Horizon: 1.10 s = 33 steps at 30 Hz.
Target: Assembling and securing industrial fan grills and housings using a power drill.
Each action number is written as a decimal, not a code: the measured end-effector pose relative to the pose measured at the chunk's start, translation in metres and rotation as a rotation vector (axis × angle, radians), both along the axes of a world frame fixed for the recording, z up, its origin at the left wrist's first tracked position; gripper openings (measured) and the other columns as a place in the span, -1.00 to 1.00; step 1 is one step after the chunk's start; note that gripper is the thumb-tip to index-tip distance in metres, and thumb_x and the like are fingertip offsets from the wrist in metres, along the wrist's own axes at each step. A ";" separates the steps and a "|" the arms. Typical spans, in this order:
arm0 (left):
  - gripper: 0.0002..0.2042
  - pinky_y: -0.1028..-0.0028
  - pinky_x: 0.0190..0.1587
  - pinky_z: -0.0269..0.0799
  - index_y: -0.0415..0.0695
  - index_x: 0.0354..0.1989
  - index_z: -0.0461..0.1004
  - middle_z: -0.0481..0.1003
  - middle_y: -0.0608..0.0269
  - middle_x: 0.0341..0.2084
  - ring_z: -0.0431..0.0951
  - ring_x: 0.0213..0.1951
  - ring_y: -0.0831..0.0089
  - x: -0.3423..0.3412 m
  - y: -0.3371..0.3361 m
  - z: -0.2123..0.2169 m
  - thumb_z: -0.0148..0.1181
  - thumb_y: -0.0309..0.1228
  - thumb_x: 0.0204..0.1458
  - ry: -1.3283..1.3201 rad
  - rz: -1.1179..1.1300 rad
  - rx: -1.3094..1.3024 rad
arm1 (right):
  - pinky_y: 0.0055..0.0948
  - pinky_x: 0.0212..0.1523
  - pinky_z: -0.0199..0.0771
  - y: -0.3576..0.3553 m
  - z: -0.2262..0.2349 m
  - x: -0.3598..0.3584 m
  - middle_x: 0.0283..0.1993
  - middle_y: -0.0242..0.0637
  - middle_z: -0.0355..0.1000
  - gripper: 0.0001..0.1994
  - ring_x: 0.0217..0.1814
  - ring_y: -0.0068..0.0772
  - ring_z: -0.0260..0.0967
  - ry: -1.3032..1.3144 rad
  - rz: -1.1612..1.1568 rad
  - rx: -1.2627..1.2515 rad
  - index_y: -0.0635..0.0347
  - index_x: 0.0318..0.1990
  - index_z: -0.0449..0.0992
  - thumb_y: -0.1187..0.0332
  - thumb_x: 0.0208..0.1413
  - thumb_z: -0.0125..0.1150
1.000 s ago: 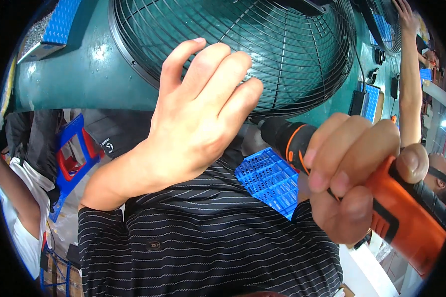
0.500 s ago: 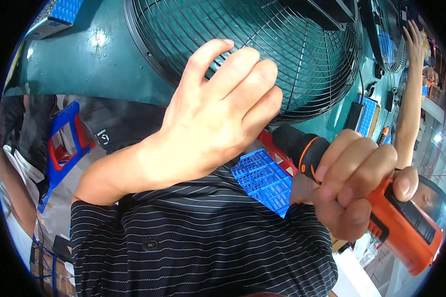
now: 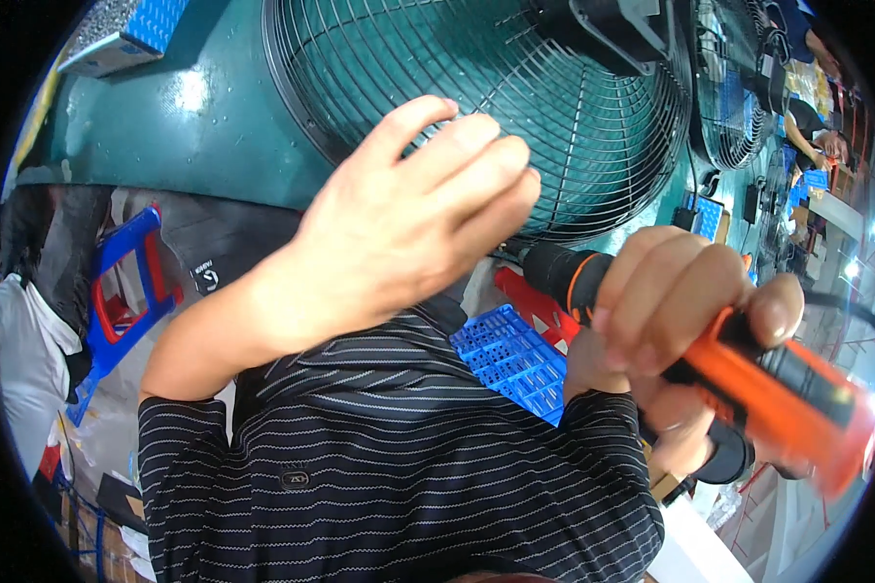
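- Take the black fan guard (image 3: 574, 136) as landmark: round, made of thin wires, lying on the green table (image 3: 214, 146), with a black housing (image 3: 608, 34) across its far part.
- Could skate along the near rim of the fan guard, judging by the slant of the orange-and-black drill (image 3: 783, 389), aimed leftward just beside that rim; chiefly through one-handed control.
- Could twist or slide the fan guard on the table, if run with too light a steadying from the left.
- Could also catch the left fingertips, bent near the drill's front end, through any sideways slip.
- Cannot make out the drill's very tip: too small and dark.
- For the left hand (image 3: 408, 223), see bent fingers over the near rim of the fan guard, above the wires; cannot tell any pinch or grasp, with fingertips hidden under the knuckles.
- For the right hand (image 3: 676, 301), below and right of that rim, see fingers wrapped around the drill; find the fan guard beyond these fingers, to their upper left.
- Further out, find a blue perforated basket (image 3: 510, 355) below the fan guard, a blue-and-red stool (image 3: 131, 282) below and left, a blue carton (image 3: 151, 24) well left, and a second wire guard (image 3: 734, 126) to the right.
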<state>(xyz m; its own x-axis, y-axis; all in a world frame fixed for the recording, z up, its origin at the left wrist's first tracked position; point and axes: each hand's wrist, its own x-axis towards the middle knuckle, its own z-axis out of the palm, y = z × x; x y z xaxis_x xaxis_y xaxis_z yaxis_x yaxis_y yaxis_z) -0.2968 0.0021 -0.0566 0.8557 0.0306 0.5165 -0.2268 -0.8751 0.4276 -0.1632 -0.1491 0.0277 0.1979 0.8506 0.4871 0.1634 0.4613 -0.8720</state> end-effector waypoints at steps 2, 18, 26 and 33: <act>-0.16 0.05 0.25 0.26 -0.12 0.09 0.43 0.36 0.14 0.08 0.33 0.19 0.11 -0.006 0.026 0.009 0.52 -0.43 -0.64 0.045 -0.072 -0.013 | -0.55 -0.52 0.39 -0.011 -0.001 0.006 -0.42 -0.43 0.38 -0.46 -0.56 -0.57 0.37 0.128 -0.041 0.122 0.15 0.23 0.26 0.32 0.11 0.30; -0.19 0.13 0.35 0.18 -0.21 -0.02 0.39 0.37 0.05 0.04 0.35 0.17 0.01 0.006 0.125 0.047 0.58 -0.37 -0.66 0.188 -0.229 0.335 | -0.46 -0.32 0.22 -0.125 -0.024 -0.002 -0.41 -0.29 0.19 -0.65 -0.43 -0.51 0.16 0.232 -0.997 0.137 0.38 0.12 0.24 0.46 0.21 0.01; -0.18 0.05 0.18 0.20 -0.18 0.03 0.47 0.40 0.05 -0.03 0.38 0.07 0.07 -0.012 0.028 0.023 0.54 -0.06 -0.54 0.138 -0.114 0.167 | -0.38 -0.40 0.38 -0.106 -0.034 -0.002 -0.45 -0.21 0.32 -0.67 -0.52 -0.40 0.28 0.047 -1.194 0.245 0.38 0.09 0.25 0.54 0.19 0.05; -0.42 0.18 0.05 0.42 -0.14 0.05 0.48 0.51 0.05 -0.06 0.52 -0.06 0.06 -0.024 0.074 0.030 0.49 -0.15 -0.15 -0.120 -0.002 0.110 | -0.37 -0.47 0.42 -0.094 -0.036 0.003 -0.51 -0.13 0.34 -0.65 -0.57 -0.38 0.31 -0.007 -1.333 0.196 0.43 0.06 0.27 0.58 0.10 0.07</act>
